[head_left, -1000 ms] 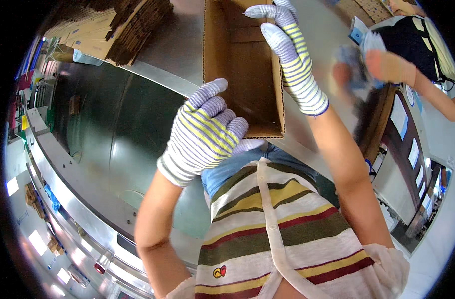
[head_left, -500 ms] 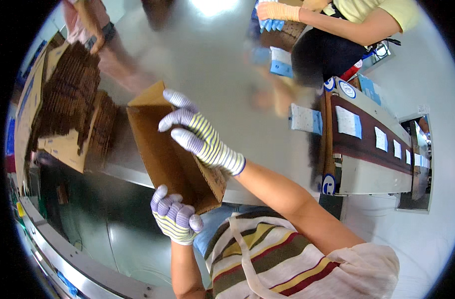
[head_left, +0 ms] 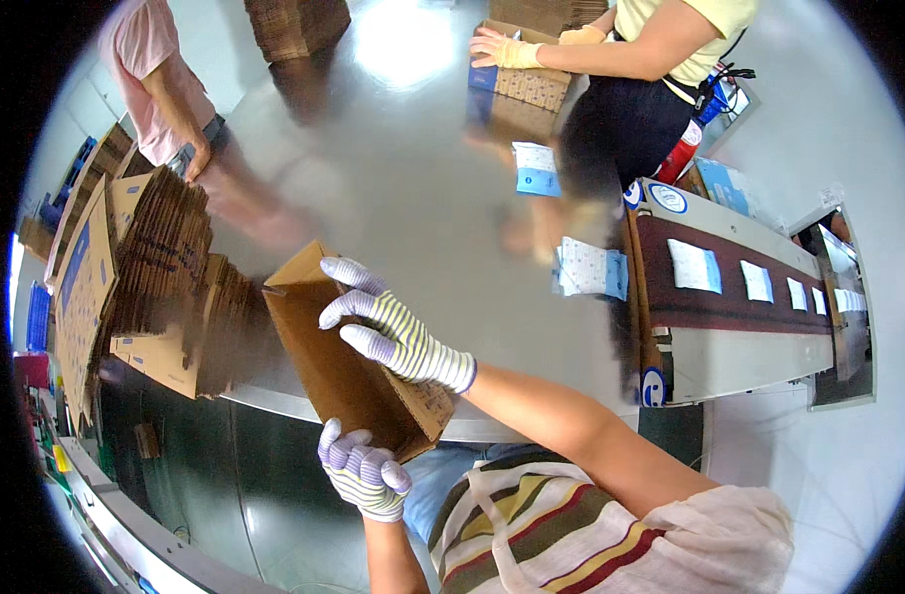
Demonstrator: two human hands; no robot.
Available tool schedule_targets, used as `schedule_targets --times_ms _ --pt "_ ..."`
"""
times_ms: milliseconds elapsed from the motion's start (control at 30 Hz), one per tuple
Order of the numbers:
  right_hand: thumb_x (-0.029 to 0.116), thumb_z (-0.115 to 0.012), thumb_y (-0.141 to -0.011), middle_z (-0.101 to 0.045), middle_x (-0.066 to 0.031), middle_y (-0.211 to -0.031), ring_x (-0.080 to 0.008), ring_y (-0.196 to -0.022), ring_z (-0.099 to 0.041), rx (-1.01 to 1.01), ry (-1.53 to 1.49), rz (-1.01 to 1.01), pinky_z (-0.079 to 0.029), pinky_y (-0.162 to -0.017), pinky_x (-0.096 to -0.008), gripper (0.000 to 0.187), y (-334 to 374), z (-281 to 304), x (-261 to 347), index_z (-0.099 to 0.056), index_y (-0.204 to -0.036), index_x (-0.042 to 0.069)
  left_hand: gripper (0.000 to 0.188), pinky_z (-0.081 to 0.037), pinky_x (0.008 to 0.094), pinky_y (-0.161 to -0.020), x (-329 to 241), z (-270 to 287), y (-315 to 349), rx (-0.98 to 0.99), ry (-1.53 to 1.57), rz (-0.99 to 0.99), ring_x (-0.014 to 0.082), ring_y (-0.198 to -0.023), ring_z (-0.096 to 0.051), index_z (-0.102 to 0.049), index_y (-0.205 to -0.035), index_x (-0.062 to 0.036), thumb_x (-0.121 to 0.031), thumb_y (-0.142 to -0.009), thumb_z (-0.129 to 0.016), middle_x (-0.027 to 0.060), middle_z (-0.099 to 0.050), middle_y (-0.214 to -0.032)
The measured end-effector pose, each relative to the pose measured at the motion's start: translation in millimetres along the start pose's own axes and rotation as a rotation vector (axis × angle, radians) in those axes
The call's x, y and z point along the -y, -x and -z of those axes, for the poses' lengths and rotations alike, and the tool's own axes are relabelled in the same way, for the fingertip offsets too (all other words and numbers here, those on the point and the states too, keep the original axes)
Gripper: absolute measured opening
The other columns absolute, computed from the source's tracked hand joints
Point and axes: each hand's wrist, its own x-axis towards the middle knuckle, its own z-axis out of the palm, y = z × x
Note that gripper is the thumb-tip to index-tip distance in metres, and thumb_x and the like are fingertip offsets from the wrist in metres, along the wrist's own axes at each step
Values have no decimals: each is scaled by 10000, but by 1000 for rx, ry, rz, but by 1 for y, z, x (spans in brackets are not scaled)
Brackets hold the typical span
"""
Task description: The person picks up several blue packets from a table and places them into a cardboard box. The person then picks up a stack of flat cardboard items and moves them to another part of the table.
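Note:
An open, empty cardboard box (head_left: 324, 366) is tilted in front of me, its long brown inside facing up. Striped grey and yellow gloves cover both hands. Curled fingers of my left hand (head_left: 363, 473) grip the box's near lower end. Across the right wall reaches my right hand (head_left: 398, 337), its fingers stretched apart over the opening; the palm side is hidden, so any contact there does not show. A flap (head_left: 302, 265) stands up at the far end.
Stacked flattened cartons (head_left: 160, 257) stand at the left. White and blue packets (head_left: 591, 269) lie on the metal table (head_left: 423, 198) and the belt conveyor (head_left: 730, 322) at right. A gloved co-worker handles a printed carton (head_left: 517, 89); a person in pink (head_left: 160, 89) stands far left.
My view has shifted, so the scene sits lower. Both hands stay at the box in much the same pose. The co-worker's hands are now at the far carton rather than holding a blue packet.

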Motion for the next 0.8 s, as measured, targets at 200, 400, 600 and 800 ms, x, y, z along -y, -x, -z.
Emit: schedule_targets --times_ms 200,400,600,800 --pt "289 -557 -869 -329 -155 -1450 -355 -1370 -220 25 26 -18 -171 -1117 -462 237 -2 -3 0 -625 -1008 110 288 -427 505 -927 3 0 1 -17 -6 11 249 -653 -522 -415 -615 -105 -199 -885 -389 58 -427 -580" --pt "236 -565 -862 -332 -158 -1448 -351 -1370 -222 20 -5 -30 -171 -1117 -460 199 -5 -5 4 -630 -1004 112 268 -431 506 -927 6 3 0 -21 3 14 247 -647 -519 -409 -626 -103 -193 -878 -391 55 -420 -577" --pt "226 -540 -894 -350 -144 -1437 -333 -1343 -303 16 105 22 -239 -1097 -440 196 -1 -6 2 -618 -1039 121 242 -434 507 -921 5 5 1 -3 -5 -7 247 -646 -505 -408 -637 -102 -186 -863 -395 60 -434 -604" --pt "193 -552 -902 -385 -178 -1375 -352 -1299 -350 -116 127 1 -280 -1079 -427 374 15 -1 13 -471 -1251 86 157 -453 498 -888 17 7 -4 147 -69 -96 249 -624 -452 -397 -672 -107 -159 -819 -411 72 -413 -645"
